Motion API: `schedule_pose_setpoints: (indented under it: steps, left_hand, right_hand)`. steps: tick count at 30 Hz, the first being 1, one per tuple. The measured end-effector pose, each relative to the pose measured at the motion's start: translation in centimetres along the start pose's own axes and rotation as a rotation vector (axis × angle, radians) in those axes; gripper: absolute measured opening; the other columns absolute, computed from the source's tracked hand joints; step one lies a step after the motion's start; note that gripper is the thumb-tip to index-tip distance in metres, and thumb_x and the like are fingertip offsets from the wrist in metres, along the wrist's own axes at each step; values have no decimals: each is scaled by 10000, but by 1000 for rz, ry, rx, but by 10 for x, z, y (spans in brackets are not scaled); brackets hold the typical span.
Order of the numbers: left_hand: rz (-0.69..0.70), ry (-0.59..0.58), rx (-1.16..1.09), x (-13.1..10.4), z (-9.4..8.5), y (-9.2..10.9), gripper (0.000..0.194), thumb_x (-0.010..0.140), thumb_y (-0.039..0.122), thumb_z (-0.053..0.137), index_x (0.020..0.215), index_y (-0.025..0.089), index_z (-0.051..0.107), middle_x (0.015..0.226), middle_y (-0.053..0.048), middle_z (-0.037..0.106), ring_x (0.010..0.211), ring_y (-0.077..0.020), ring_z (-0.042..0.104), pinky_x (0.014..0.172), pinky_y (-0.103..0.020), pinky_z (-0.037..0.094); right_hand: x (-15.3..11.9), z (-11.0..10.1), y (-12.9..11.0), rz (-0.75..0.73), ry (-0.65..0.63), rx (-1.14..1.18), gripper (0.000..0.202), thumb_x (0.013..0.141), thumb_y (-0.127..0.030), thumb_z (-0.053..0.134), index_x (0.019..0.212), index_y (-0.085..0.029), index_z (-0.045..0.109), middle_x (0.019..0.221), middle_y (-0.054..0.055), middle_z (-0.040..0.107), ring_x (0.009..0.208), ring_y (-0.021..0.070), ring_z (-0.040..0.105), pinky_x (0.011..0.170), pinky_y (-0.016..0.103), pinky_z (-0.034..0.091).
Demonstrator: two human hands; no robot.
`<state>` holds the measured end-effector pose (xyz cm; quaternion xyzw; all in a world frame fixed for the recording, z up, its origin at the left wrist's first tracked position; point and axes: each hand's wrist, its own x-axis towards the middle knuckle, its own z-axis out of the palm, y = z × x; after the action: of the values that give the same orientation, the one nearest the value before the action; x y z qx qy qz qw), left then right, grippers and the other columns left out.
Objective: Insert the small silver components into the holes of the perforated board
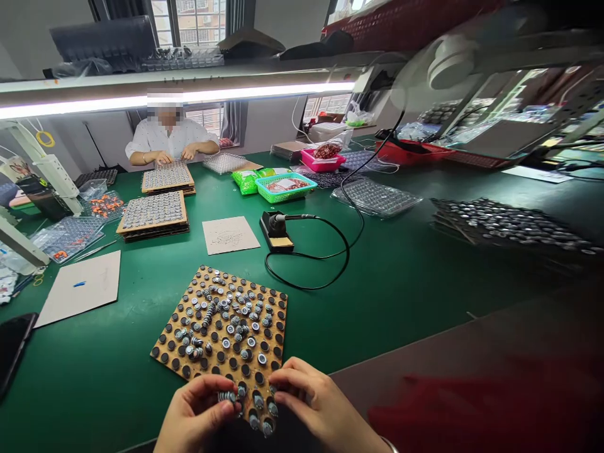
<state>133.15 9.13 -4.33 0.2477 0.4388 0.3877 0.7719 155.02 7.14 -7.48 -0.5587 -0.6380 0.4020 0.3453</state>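
Observation:
A square brown board (283,324), turned cornerwise to me, lies on the bench with rows of round black discs (175,363) on it. Loose silver round metal parts (240,330) are scattered and stacked over its middle. My left hand (198,412) pinches a short stack of these metal parts (226,397) over the near left edge. Thumb and fingers of my right hand (316,399) close on a small round metal part at the near right edge, mostly hidden by the fingertips. Between my hands, several metal parts (258,401) sit on the discs at the near corner.
Beyond the board are a soldering iron stand (276,233) with a looping black cable, and a cardboard sheet (231,234). Stacked filled boards (153,214) stand at the left; a phone (14,352) lies nearer. Across the bench a person (172,141) handles another board.

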Motion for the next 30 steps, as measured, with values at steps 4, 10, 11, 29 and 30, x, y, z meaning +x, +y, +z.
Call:
schedule_pose_setpoints:
  steps: [4, 10, 11, 29, 30]
  left_hand:
    - [63, -87, -2, 1, 3, -3, 308, 530, 227, 897, 764, 159, 708, 789, -38, 728, 715, -134, 643, 691, -219, 490]
    - [37, -150, -52, 2, 2, -7, 307, 528, 201, 898, 727, 157, 669, 696, -5, 697, 649, -108, 619, 624, -198, 464]
    - [31, -152, -58, 2, 1, -7, 310, 527, 201, 898, 727, 157, 665, 695, -3, 694, 647, -107, 619, 626, -200, 463]
    - [-37, -206, -14, 5, -1, -17, 340, 502, 249, 915, 734, 134, 695, 662, -23, 683, 570, -79, 589, 565, -172, 435]
    - [-35, -205, -11, 6, -1, -17, 343, 499, 256, 915, 731, 134, 694, 664, -25, 685, 570, -82, 590, 560, -174, 436]
  right_hand:
    - [-1, 6, -21, -195, 57, 61, 145, 878, -179, 576, 979, -207, 676, 876, 40, 611, 778, 152, 623, 712, 240, 516]
    - [-1, 24, -40, -438, 26, 83, 322, 805, -55, 615, 1092, -196, 649, 928, 66, 588, 808, 153, 611, 734, 230, 531]
    - [-1, 26, -39, -449, 40, 78, 314, 813, -43, 596, 1084, -193, 650, 919, 68, 585, 809, 154, 609, 738, 232, 531]
    - [-2, 12, -38, -215, -92, 257, 263, 875, -399, 595, 850, -186, 746, 782, 63, 639, 716, 166, 639, 660, 244, 519]
    - [-1, 12, -35, -219, -58, 239, 264, 889, -393, 580, 857, -186, 741, 783, 62, 641, 712, 163, 639, 655, 240, 520]
